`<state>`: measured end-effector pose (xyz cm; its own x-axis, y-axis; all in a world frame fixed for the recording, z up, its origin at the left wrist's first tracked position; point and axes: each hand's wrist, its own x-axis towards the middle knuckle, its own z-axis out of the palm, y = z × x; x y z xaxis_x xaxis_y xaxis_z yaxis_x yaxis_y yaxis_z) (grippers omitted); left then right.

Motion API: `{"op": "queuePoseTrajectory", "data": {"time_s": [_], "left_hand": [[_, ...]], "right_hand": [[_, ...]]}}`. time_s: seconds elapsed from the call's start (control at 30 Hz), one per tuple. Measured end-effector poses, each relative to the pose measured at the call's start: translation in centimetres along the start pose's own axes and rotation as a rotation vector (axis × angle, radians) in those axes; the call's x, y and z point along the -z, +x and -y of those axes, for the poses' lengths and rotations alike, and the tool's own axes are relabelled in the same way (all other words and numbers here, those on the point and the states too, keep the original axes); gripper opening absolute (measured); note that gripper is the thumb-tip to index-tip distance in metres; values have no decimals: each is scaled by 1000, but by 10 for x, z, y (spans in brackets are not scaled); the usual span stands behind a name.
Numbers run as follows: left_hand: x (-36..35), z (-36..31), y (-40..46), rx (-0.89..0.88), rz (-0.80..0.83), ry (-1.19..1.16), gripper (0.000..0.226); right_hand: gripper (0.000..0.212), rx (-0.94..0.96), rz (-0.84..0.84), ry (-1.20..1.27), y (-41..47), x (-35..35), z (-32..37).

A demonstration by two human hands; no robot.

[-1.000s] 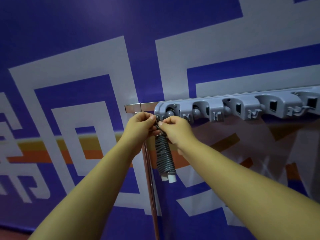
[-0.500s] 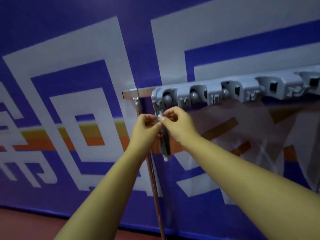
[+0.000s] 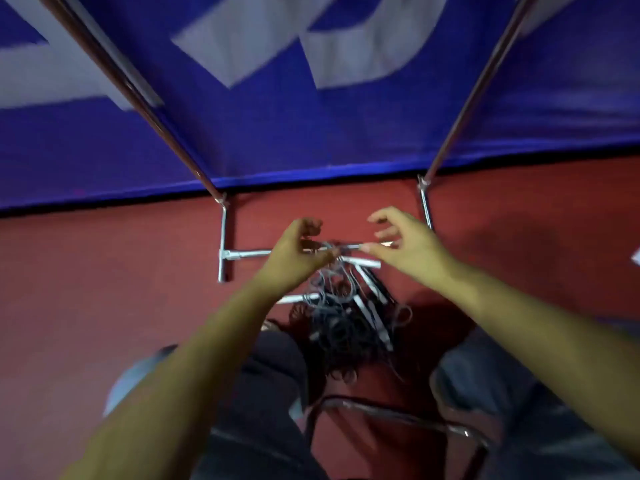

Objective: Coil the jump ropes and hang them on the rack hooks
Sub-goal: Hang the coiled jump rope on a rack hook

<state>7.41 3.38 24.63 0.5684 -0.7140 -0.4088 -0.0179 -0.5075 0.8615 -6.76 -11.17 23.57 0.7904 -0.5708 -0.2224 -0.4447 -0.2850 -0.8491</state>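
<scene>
Count: two hands, two slanted rack poles, one tangled heap of jump ropes point(image 3: 341, 320); rope number cannot be told, about five pale handles show.
Left hand point(image 3: 298, 259): fingers curled, appears to pinch thin cord at the top of the heap; blur makes the grip uncertain.
Right hand point(image 3: 403, 245): fingers spread and loosely bent, holding nothing, just above a pale handle point(image 3: 363, 262).
Ropes: on the red floor point(image 3: 104, 306) between the person's knees, beside the rack base bar point(image 3: 249, 253); thin dark cords, looped and messy, straight tube-like handles.
Rack: shiny metal tubes, left pole point(image 3: 138, 95), right pole point(image 3: 474, 95).
Backdrop: blue banner point(image 3: 311, 133) with pale shapes.
Change: view has dropped from the hook rail to the floor; the coiled rope held earlier is out of sight.
</scene>
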Motion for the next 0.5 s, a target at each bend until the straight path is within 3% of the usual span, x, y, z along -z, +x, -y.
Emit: {"op": "queuePoseTrajectory", "data": {"time_s": [0.13,0.33,0.5], "left_hand": [[-37,62,26,191,72,-39,38],[-60,146,66,444,119,48,58],[-96,186,92,524,184,-12,46]], "right_hand": [[40,-215,99,-70,-5,-16,-85],[41,-420,275,-181,-1,-55,-181],[39,-589,190,-171,19,-98,-241]]}}
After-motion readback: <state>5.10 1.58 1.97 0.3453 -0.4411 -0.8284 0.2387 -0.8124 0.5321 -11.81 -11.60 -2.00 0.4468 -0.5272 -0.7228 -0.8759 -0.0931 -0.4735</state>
